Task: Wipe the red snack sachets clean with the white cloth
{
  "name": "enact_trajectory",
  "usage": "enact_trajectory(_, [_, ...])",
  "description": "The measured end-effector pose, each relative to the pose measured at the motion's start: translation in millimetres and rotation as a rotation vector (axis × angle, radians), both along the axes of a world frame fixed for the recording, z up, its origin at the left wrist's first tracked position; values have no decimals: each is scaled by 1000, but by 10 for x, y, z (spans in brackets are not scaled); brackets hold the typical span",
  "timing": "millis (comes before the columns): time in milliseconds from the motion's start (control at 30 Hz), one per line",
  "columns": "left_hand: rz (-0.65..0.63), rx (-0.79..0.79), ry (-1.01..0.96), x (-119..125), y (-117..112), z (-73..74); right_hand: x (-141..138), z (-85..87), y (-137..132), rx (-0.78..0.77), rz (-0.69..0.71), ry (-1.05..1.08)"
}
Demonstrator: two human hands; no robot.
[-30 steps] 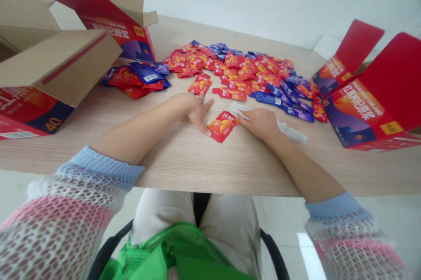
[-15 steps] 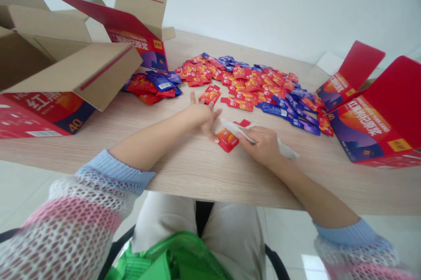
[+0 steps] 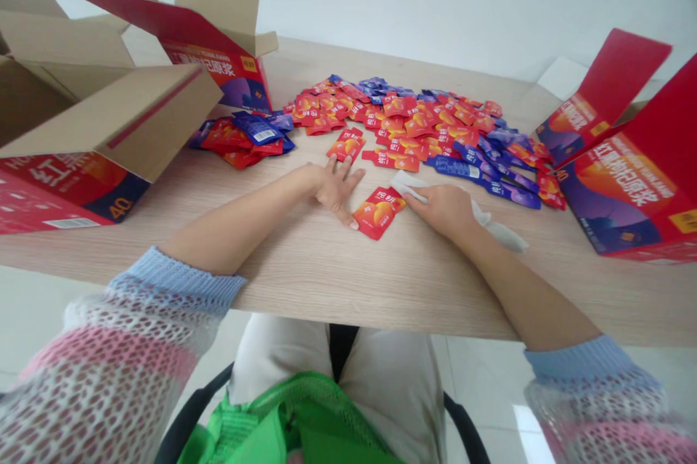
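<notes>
Wood table (image 3: 381,290) w/ open red cartons (image 3: 615,188) on both sides & a big heap of red and blue sachets (image 3: 414,115) up top. One red sachet (image 3: 378,212) lies alone between the hands: left hand (image 3: 335,188) flat, fingers spread, tips just beside it; right hand (image 3: 443,208) fingers together, clasping a white cloth (image 3: 498,232) (or a wipe, hard to tell).

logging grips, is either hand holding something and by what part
The right hand grips a white cloth around its middle, under the fingers. The left hand holds nothing, lying open beside a red sachet.
</notes>
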State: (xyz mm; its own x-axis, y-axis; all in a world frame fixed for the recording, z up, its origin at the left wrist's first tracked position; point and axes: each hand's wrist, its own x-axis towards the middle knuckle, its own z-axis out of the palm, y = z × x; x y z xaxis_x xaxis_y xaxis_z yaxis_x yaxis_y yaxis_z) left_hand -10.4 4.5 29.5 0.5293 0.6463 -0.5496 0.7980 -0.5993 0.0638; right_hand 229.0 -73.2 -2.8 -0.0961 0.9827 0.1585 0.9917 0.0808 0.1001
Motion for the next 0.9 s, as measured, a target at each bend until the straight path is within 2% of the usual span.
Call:
enact_trajectory(100, [-8,55,10,2,-63,38,58,14,12,-15,-27,8])
enact_trajectory(167, [20,172,-16,36,-158,82,65,16,13,-30,-35,30])
enact_trajectory(267, [145,401,-181,107,-353,121,74,18,34,-35,-52,66])
enact_trajectory(333, [254,485,-319,150,-471,96,93,18,58,-31,-74,84])
enact_trajectory(433, [373,437,-428,209,-580,-16,126,23,85,-39,-99,107])
enact_trajectory(600, [434,427,-426,285,-616,-191,159,42,80,-39,-92,125])
enact_trajectory(767, [444,335,-491,266,-629,-181,289,43,101,-27,-158,106])
enact_trajectory(833, [437,380,-575,244,-646,-155,379,37,122,-17,-211,109])
enact_trajectory(900, [410,496,-655,226,-667,-139,471,27,143,10,-261,130])
